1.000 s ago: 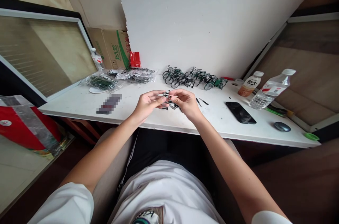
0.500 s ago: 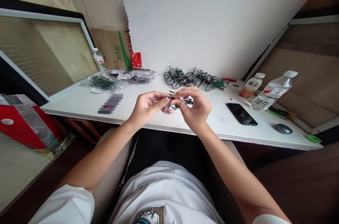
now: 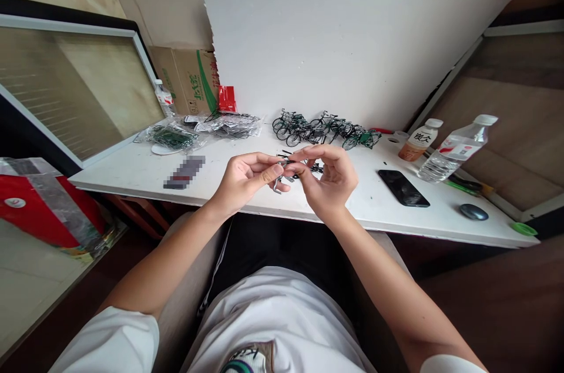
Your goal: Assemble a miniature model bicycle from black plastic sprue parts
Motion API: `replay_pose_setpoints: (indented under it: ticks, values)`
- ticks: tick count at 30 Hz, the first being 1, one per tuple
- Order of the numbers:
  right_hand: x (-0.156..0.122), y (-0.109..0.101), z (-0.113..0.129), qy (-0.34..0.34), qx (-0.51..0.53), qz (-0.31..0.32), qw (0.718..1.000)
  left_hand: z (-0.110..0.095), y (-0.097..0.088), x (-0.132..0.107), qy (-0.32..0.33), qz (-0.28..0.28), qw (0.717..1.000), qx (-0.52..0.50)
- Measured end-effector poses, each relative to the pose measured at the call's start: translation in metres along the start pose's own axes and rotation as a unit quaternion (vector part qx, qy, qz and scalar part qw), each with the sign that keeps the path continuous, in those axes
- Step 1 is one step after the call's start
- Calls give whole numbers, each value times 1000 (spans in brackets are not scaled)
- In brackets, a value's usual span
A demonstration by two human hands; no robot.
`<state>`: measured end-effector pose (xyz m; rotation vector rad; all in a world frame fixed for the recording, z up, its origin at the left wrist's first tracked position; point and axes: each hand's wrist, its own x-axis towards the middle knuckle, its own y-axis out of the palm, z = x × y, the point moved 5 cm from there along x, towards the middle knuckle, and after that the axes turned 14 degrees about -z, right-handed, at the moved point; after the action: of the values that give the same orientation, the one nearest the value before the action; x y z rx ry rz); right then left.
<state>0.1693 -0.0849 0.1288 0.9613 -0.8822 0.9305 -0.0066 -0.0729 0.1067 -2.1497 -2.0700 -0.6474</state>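
Observation:
Over the front part of the desk, my left hand (image 3: 249, 178) pinches a small silver-grey bent piece (image 3: 277, 187), shaped like a toy bicycle's handlebar, between thumb and fingers. My right hand (image 3: 330, 179) meets it from the other side, thumb and index fingertips closed at the piece's dark end; the fingers hide the exact contact. Small dark parts (image 3: 316, 168) lie on the desk just behind the hands. Farther back stands a cluster of small dark-green model bicycles (image 3: 295, 128).
Clear plastic bags of green and black parts (image 3: 174, 137) lie at the back left, before a cardboard box (image 3: 189, 82). To the right are a phone (image 3: 403, 188), a mouse (image 3: 473, 212), a brown drink bottle (image 3: 420, 139) and a water bottle (image 3: 458, 150). A white board (image 3: 352, 44) stands behind.
My right hand has shifted slightly to the right, its fingertips still at the piece. My left hand has barely moved. The camera view has shifted a little.

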Motion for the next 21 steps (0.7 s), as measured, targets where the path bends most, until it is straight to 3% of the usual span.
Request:
replay_pose_setpoints:
  ticks: [12,21]
  values:
    - [-2,0,6,-34,19,11,999,-12,4,-6,20,-9,1000,-4]
    - [1,2,10,-51,-5,35,998,-18,-3,-6,30,-21,997,63]
